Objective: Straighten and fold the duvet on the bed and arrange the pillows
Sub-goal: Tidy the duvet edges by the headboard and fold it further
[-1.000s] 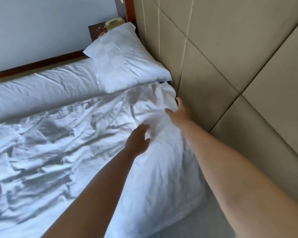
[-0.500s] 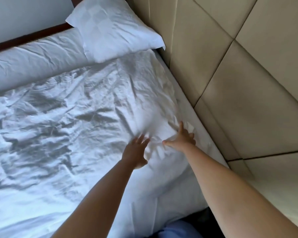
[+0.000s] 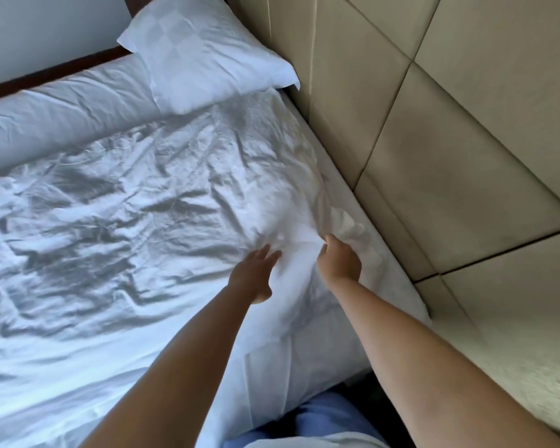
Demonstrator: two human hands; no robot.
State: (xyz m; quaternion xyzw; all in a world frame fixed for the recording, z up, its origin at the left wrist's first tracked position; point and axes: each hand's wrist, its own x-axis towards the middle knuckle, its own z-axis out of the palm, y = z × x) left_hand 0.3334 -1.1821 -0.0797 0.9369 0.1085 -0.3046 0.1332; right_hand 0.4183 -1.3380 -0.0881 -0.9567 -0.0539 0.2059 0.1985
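White duvet [image 3: 117, 221] lengthwise towards pillow [image 3: 204, 50]

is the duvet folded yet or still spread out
Spread out, not folded: the duvet lies wrinkled across the bed, its edge gripped by the right hand.

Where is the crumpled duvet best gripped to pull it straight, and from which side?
Grip the duvet at its bunched edge along the padded wall, where the right hand already pinches a fold. Probably best to come from the near, wall-side corner: the fabric is gathered into a ridge there, while the middle lies flat and creased. The left hand rests open beside it.
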